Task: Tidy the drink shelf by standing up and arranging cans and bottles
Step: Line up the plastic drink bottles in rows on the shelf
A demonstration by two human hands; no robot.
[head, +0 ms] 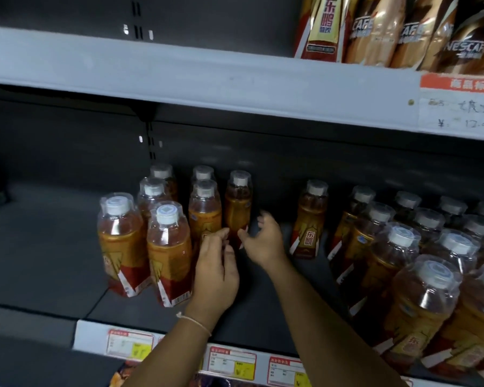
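Head view: all visible bottles upright. Left cluster grouped, right block in rows, 1 lone bottle between. Left hand and right hand loosely curled, holding nothing, flanking back bottle. Remaining, likely: close gap on shelf.

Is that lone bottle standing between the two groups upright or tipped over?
Upright. The lone bottle stands on its base on the shelf, white cap on top.
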